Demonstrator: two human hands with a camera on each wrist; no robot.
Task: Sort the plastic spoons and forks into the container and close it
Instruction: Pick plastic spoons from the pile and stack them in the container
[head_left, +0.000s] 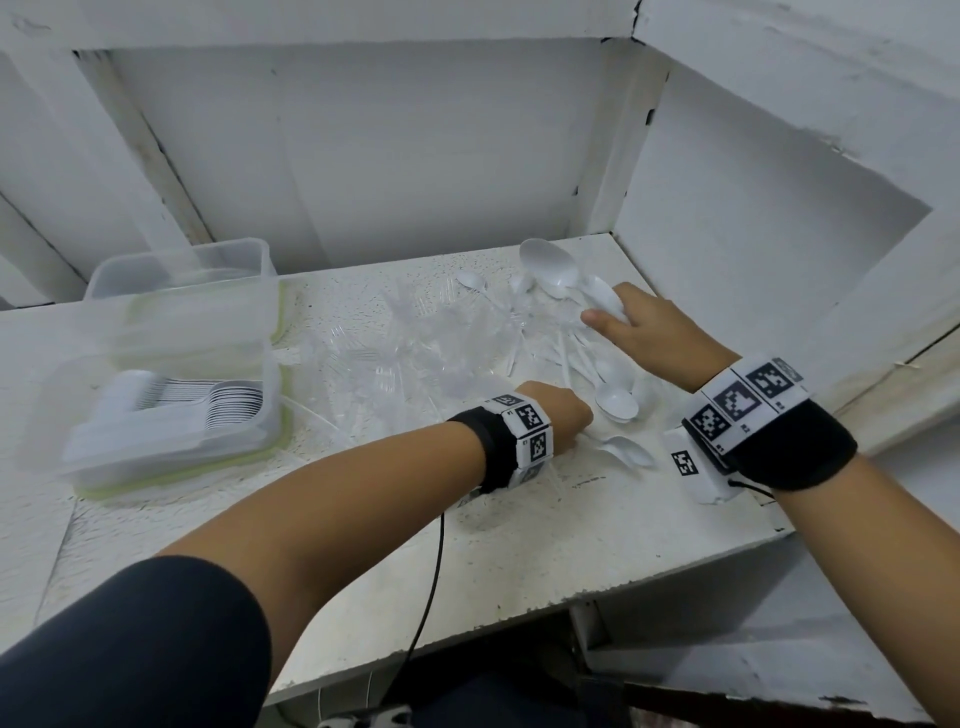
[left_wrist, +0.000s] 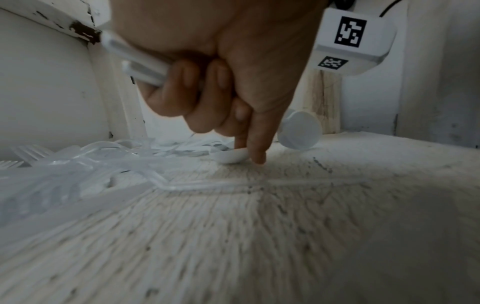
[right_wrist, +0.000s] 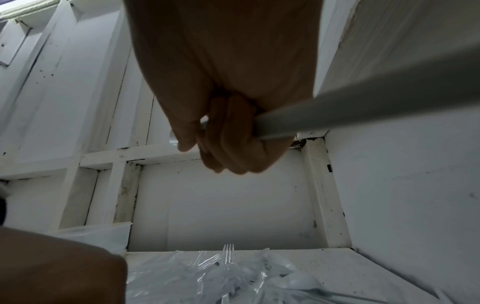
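Left hand (left_wrist: 207, 67) grips white spoon handles (left_wrist: 137, 61), forefinger touching a spoon (left_wrist: 230, 157) on the surface (head_left: 519, 530); right hand (head_left: 654, 332) grips spoons (head_left: 605, 299); no readable writing

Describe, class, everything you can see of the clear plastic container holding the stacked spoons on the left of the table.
The container is a shallow rectangular tub of clear plastic with rounded corners and a pale green band along its lower edge. It stands open on the white table, left of the loose cutlery. Inside, white spoons lie nested in a neat row. Another clear container stands right behind it. Neither hand touches it.
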